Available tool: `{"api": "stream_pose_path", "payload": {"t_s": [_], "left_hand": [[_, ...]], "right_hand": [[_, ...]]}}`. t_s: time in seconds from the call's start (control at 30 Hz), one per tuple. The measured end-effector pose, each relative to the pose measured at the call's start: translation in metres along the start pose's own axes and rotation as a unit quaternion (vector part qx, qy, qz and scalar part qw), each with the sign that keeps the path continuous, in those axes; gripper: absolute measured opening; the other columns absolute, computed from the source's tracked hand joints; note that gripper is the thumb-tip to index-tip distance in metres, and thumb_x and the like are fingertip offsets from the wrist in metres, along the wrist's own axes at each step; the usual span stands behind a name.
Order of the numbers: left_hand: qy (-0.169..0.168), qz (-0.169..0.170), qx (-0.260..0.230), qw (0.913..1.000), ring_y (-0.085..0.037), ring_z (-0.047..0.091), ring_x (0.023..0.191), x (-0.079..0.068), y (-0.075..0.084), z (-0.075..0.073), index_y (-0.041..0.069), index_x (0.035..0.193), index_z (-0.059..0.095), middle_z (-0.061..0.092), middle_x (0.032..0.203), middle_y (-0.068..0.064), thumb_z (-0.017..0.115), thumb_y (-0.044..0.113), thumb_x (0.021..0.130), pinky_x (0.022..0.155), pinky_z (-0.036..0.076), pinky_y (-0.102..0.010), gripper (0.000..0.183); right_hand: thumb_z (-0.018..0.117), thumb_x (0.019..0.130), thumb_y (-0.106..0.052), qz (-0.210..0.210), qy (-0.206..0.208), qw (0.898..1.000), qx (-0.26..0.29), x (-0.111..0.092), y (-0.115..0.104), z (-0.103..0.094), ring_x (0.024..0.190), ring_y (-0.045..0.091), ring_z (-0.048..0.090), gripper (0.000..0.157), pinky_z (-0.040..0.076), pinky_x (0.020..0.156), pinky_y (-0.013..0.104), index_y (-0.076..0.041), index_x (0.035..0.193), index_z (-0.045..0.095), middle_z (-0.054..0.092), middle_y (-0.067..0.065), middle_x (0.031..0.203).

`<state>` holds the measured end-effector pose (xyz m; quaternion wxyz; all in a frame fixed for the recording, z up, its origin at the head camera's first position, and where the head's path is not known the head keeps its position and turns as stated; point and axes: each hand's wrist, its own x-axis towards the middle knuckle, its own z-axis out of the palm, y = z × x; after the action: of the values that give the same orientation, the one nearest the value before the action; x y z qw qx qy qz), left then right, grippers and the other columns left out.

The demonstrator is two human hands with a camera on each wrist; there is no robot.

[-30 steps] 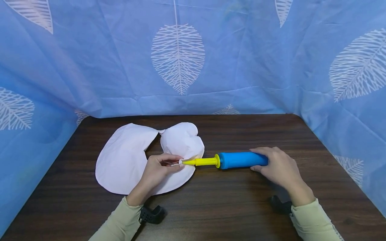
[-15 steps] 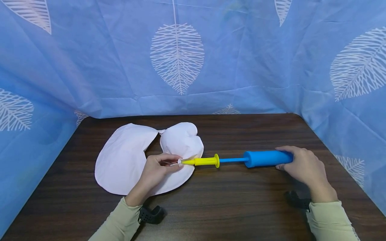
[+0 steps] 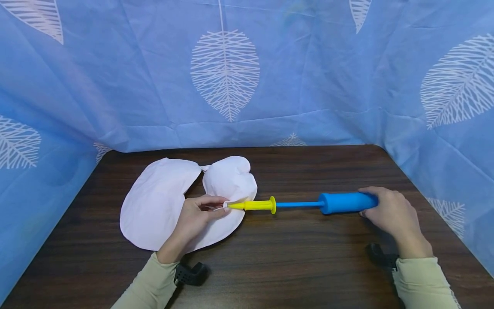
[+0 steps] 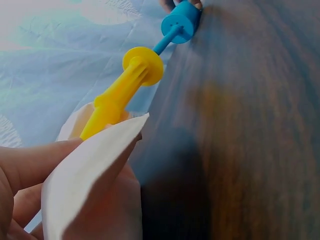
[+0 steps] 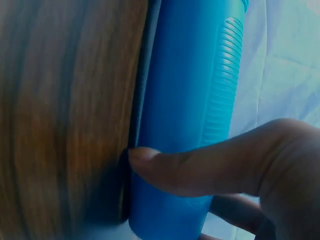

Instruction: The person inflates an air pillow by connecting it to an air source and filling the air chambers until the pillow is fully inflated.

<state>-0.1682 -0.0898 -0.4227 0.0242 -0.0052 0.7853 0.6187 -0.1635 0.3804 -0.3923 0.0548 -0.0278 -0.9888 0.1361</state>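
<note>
Pump [image 3: 299, 204] on or just above table [image 3: 293, 266], mostly right of white inflatable [image 3: 154, 204]. Probably light, stiff, slightly slick; likely best held round ribbed barrel [image 5: 185, 95]. Right hand [image 3: 393, 214]: gripping barrel. Left hand [image 3: 194, 216]: pinching soft-looking inflatable at nozzle tip. Long axis left to right, yellow nozzle [image 3: 254, 205] pointing left.

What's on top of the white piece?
Left hand, plus the front part of the yellow nozzle. The part of the white piece directly beneath them is covered and can't be seen.

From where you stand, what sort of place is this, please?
Perhaps a small screened workspace: a dark table, blue leaf-patterned cloth behind it and at both sides, and a hand pump.
</note>
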Motion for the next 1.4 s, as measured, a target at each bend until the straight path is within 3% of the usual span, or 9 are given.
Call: {"api": "stream_pose_path", "payload": {"t_s": [0.17,0.47,0.6,0.8,0.97,1.4], "left_hand": [[-0.009,0.003,-0.005,0.9999,-0.013,0.070,0.093,0.001,0.000,-0.001,0.008,0.110,0.086,0.082,0.099,-0.005,0.089,0.008,0.086,0.083,0.054,-0.022,0.024],[-0.017,0.025,0.023,0.9993,-0.012,0.068,0.093,0.000,0.000,0.005,0.010,0.106,0.086,0.083,0.097,-0.006,0.090,0.009,0.085,0.082,0.052,-0.021,0.021],[-0.017,0.024,0.030,0.9991,-0.012,0.066,0.092,0.000,0.001,0.006,0.010,0.105,0.087,0.083,0.097,-0.005,0.090,0.010,0.085,0.080,0.051,-0.022,0.020],[-0.017,0.024,0.028,0.9992,-0.013,0.066,0.093,0.000,0.002,0.005,0.010,0.105,0.087,0.083,0.098,-0.006,0.090,0.009,0.085,0.081,0.052,-0.022,0.020],[-0.016,0.022,0.027,0.9993,-0.013,0.066,0.092,0.000,0.002,0.005,0.010,0.105,0.087,0.083,0.096,-0.005,0.090,0.009,0.085,0.081,0.052,-0.022,0.020],[-0.012,0.025,0.026,0.9993,-0.012,0.068,0.093,-0.001,0.002,0.002,0.010,0.105,0.087,0.082,0.095,-0.005,0.090,0.009,0.085,0.081,0.052,-0.021,0.020]], "right_hand": [[0.084,0.085,-0.012,-0.043,0.016,0.999,0.017,0.000,-0.018,0.009,0.117,0.062,0.059,0.058,0.049,0.085,0.078,-0.007,0.141,0.069,0.062,0.039,0.139],[0.092,0.083,-0.017,-0.147,0.032,0.989,0.013,-0.007,-0.073,0.026,0.117,0.047,0.063,0.061,0.054,0.090,0.070,-0.012,0.140,0.072,0.073,0.021,0.136],[0.094,0.082,-0.022,-0.163,0.035,0.986,0.002,-0.009,-0.081,0.030,0.120,0.046,0.064,0.063,0.056,0.090,0.069,-0.015,0.141,0.072,0.074,0.018,0.137],[0.094,0.082,-0.028,-0.150,0.026,0.988,0.000,-0.009,-0.078,0.028,0.117,0.043,0.066,0.062,0.059,0.082,0.066,-0.019,0.140,0.073,0.075,0.016,0.135],[0.094,0.083,-0.030,-0.124,0.005,0.992,0.006,-0.008,-0.067,0.021,0.119,0.048,0.067,0.061,0.058,0.080,0.066,-0.021,0.140,0.074,0.072,0.022,0.136],[0.085,0.086,-0.025,0.003,-0.026,1.000,-0.001,0.003,-0.008,0.000,0.108,0.062,0.063,0.063,0.053,0.063,0.059,-0.016,0.146,0.067,0.059,0.043,0.139]]}}
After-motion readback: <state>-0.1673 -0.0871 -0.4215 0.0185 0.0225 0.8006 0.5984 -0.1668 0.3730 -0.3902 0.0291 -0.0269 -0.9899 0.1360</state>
